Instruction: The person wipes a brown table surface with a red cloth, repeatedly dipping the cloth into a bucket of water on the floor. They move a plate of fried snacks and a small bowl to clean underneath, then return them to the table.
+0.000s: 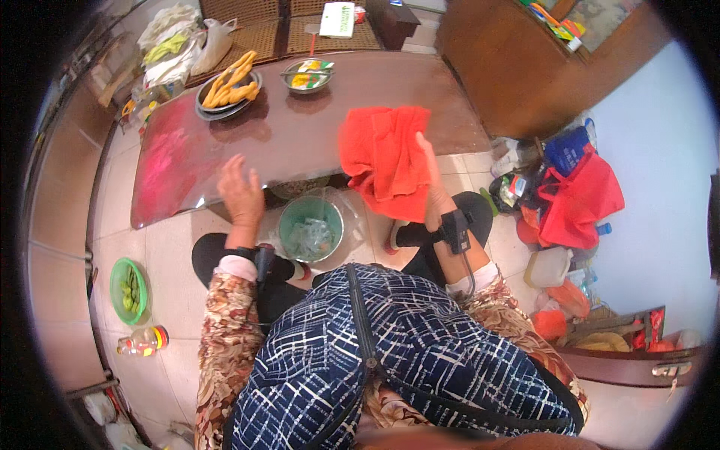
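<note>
My right hand [432, 169] grips a red cloth [385, 160], which hangs in folds in front of the brown table [365, 84] and over its near edge. To the left, my left hand [242, 194] is raised near the table's front edge, fingers apart and holding nothing. A metal bowl [207, 109] with fried dough sticks [230, 84] stands at the table's back left. Beside it is a smaller metal bowl [289, 79] with a printed packet and a utensil laid across it. Between my feet stands a green bin [287, 225] with clear plastic inside.
On the floor at left are a green basket [115, 292] with green vegetables and a plastic bottle [143, 341]. Bags, including a red bag [585, 205], and a plastic jug [548, 267] crowd the right wall. A rattan bench [253, 39] lines the table's far side.
</note>
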A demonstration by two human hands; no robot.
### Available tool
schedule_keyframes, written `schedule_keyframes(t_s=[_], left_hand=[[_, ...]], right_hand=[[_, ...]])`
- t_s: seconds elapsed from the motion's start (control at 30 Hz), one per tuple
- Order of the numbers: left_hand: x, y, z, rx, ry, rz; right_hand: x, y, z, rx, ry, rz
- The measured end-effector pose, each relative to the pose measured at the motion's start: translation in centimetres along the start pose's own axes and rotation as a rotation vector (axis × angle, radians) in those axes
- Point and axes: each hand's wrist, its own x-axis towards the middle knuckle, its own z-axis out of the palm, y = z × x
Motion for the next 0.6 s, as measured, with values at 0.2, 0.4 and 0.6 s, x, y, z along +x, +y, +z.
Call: schedule_keyframes(t_s=[0.2,0.4,0.6], left_hand=[[4.8,10.9,-1.4,-0.337,0.071,0.066],[1.9,18.5,1.8,-0.463,0.050,0.254],[-4.2,20.2,1.3,-0.846,-0.306,0.163]], right_hand=[[1.0,4.2,2.8,0.119,-0.055,0.159],[1.7,11.3,-1.0,0.135,0.164,0.117],[1.6,12.6,-8.3,0.207,0.200,0.017]])
